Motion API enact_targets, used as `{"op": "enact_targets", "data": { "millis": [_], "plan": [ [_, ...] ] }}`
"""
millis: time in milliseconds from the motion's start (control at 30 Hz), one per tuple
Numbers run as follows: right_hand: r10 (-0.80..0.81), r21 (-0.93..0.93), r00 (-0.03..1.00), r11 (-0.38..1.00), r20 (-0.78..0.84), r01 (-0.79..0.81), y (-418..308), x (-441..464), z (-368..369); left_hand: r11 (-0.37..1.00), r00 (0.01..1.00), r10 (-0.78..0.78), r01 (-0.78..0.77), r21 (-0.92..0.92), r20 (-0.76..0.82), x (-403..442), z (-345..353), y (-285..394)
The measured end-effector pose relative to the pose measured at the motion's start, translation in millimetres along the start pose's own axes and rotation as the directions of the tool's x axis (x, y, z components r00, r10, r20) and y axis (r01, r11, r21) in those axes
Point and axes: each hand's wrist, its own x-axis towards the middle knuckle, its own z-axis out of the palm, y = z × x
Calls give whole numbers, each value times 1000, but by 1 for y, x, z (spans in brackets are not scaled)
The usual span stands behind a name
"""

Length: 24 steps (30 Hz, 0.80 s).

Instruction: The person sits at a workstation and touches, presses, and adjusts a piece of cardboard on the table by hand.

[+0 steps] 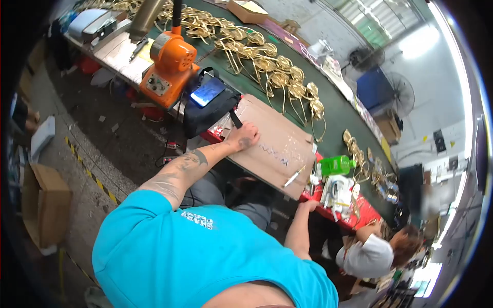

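Note:
My left hand (245, 136) rests on a flat brown cardboard sheet (275, 131), its fingers curled in and nothing visible in them. Beside it lies a black bag (208, 115) with a lit phone (207, 92) on top. My right hand (308, 205) is at the red-covered table edge, by the sheet's near right corner; its fingers are too small and partly hidden to make out. A white pen (294, 176) lies on the cardboard near that corner, and handwriting marks the sheet. A green bottle (337, 165) stands just beyond.
An orange machine (172, 64) stands at the left on the bench. Many gold metal pieces (280, 77) line the green belt (308, 128) beyond. At the right, a person in a grey shirt (367, 256) works at the red table (364, 213). An open carton (46, 205) is on the floor.

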Motion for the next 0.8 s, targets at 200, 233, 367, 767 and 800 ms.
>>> {"op": "enact_targets", "data": {
  "millis": [200, 233, 367, 767, 800],
  "plan": [
    [-40, 10, 987, 999, 155, 39, 6, -9, -32, 1000, 1000, -2, 2, -18, 22, 1, -1, -5],
    [-58, 18, 980, 998, 192, 56, 5, -10, -29, 1000, 999, -30, 30, 4, 28, -1, 1, -4],
    [-99, 86, 960, 993, 262, 80, 8, -1, -20, 998, 999, -38, 39, -44, 17, 3, 1, -3],
    [-117, 97, 959, 991, 259, 95, 18, 10, -25, 1000, 999, -6, 7, -16, 34, 8, -11, 9],
    [-105, 109, 959, 991, 262, 78, 19, 11, -22, 1000, 999, 9, -9, -3, 35, 10, -12, 8]
  ]
}}
